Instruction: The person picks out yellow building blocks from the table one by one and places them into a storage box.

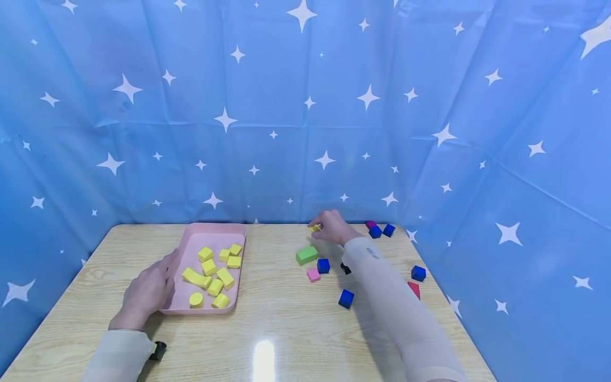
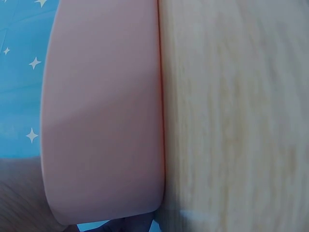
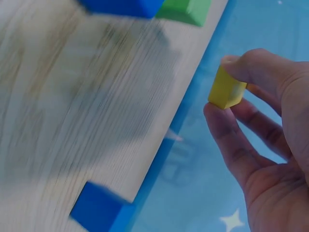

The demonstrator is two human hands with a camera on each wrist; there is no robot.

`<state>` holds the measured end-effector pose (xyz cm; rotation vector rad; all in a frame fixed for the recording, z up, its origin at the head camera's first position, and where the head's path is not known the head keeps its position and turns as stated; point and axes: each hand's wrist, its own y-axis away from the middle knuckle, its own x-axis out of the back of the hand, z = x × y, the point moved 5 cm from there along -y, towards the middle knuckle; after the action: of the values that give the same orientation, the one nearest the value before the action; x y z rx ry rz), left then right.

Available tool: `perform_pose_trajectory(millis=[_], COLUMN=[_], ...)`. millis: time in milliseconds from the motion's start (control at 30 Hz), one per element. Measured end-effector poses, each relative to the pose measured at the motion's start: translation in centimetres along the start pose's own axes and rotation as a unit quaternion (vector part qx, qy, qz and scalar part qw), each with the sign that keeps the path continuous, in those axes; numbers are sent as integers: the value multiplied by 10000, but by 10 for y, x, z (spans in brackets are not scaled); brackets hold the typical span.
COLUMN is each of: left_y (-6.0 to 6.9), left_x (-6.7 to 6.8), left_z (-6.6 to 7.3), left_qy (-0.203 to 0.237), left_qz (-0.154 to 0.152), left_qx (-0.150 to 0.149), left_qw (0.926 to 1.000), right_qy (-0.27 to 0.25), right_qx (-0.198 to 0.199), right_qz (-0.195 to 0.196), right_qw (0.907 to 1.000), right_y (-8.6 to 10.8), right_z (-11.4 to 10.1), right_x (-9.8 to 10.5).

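My right hand (image 1: 334,228) pinches a small yellow block (image 3: 226,88) between thumb and fingertips, near the back edge of the table. The right wrist view shows the block held above the surface. My left hand (image 1: 149,289) is at the left side of a pink tray (image 1: 202,309) and holds its rim; part of its fingers is hidden. Several yellow blocks (image 1: 209,267) of differing shapes lie in the tray. In the left wrist view the outer wall of the tray (image 2: 104,111) fills much of the picture.
Right of the tray lie a green block (image 1: 306,255), a pink block (image 1: 313,274), and blue cubes (image 1: 323,266), (image 1: 346,298). A black piece (image 1: 346,269) is partly under the right sleeve. Blue cubes and a red block (image 1: 414,289) lie along the right edge. A starry blue curtain (image 1: 305,132) hangs behind.
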<state>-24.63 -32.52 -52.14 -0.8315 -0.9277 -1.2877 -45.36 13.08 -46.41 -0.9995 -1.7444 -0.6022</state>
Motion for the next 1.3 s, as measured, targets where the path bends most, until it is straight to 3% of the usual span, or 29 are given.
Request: perform_pose_trajectory(millis=[667, 1300], left_y=[0, 1], left_x=[0, -1], left_z=[2, 0], left_qy=[-57, -65], left_qz=[145, 103], left_qx=[-72, -74], left_qw=[9999, 9999], right_qy=[-483, -313], right_qx=[389, 711], right_qz=[-117, -285], right_qw=[9980, 9966], right_y=[-24, -46], right_z=[-59, -114], right_x=[-21, -45])
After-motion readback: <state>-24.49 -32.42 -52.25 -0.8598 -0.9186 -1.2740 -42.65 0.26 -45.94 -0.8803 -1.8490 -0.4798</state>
